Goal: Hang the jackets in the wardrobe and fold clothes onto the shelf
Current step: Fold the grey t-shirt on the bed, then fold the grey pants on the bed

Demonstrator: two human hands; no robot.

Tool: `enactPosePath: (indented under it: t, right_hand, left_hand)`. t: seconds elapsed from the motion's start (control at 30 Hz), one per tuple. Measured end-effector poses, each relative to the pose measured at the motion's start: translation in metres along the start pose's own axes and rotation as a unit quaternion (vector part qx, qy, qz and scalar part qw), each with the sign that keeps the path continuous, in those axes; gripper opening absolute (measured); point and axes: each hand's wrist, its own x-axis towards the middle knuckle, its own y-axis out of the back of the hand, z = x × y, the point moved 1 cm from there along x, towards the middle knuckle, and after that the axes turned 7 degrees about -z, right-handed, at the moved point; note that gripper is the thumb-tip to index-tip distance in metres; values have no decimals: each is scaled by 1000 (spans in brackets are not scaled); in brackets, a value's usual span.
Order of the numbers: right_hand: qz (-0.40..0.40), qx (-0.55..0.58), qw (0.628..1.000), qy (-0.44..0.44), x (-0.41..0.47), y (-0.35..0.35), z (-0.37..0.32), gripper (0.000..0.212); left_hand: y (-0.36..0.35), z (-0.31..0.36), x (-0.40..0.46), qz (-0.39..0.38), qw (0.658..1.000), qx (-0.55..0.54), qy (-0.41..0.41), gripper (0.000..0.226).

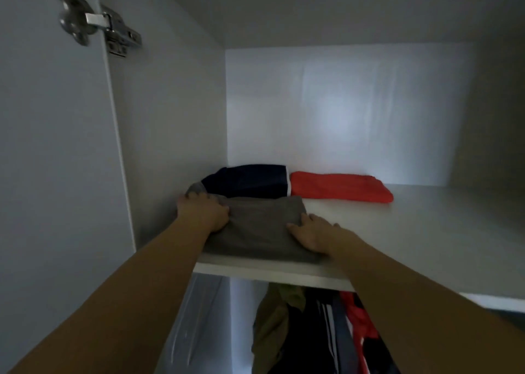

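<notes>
The folded grey garment [260, 228] lies at the front left of the shelf [397, 231], its far edge against the navy one [250, 181], with the red one [339, 187] just beside that. The left hand [203, 211] grips its left end, fingers curled over the fabric; the right hand [312, 231] lies on its right edge, fingers fairly straight. To seat it well, I would push both sides evenly so the fold stays square, then smooth the top and let go without dragging cloth towards the edge.

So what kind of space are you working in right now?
Most likely inside a bedroom wardrobe: a white shelf holds folded clothes such as the grey garment, hanging jackets show below, and a door hinge sits top left.
</notes>
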Motion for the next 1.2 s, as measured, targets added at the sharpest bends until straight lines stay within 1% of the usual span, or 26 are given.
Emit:
enactPosePath:
  t: [0.03, 0.1, 0.17, 0.27, 0.37, 0.43, 0.6, 0.7, 0.8, 0.97, 1.1, 1.2]
  right_hand:
    - [-11, 8, 1000, -13, -15, 3, 9, 71]
    - [-11, 34, 998, -47, -46, 7, 27, 64]
    - [25, 74, 994, -82, -80, 8, 46, 64]
    - [110, 92, 980, -139, -141, -2, 73, 68]
    - [172, 81, 962, -196, -212, -10, 93, 62]
    - [198, 71, 949, -235, -266, -12, 103, 61]
    - [261, 53, 912, -311, -406, -26, 121, 61]
    - [272, 44, 894, -354, -492, -48, 124, 62]
    - [282, 37, 867, -410, -590, -78, 123, 61]
    - [305, 27, 797, -521, -775, -134, 110, 58]
    - [297, 35, 752, -587, -916, -182, 90, 57]
    - [282, 53, 725, -626, -1005, -218, 79, 58]
  left_hand:
    - [5, 5, -12, 35, 999, 12, -23, 66]
    - [14, 23, -34, 105, 991, -23, -81, 61]
    - [19, 49, -54, 157, 973, -69, -157, 57]
    - [15, 98, -96, 197, 938, -83, -273, 56]
    - [12, 141, -148, 185, 906, -83, -372, 59]
    - [13, 167, -187, 201, 874, -80, -434, 57]
    - [22, 214, -299, 220, 803, -123, -541, 50]
    - [22, 240, -372, 215, 775, -125, -581, 50]
    - [18, 262, -462, 212, 742, -119, -625, 51]
    - [3, 271, -641, 209, 661, -109, -712, 50]
    - [-11, 261, -781, 203, 596, -114, -769, 49]
    - [-24, 254, -873, 183, 562, -115, -799, 51]
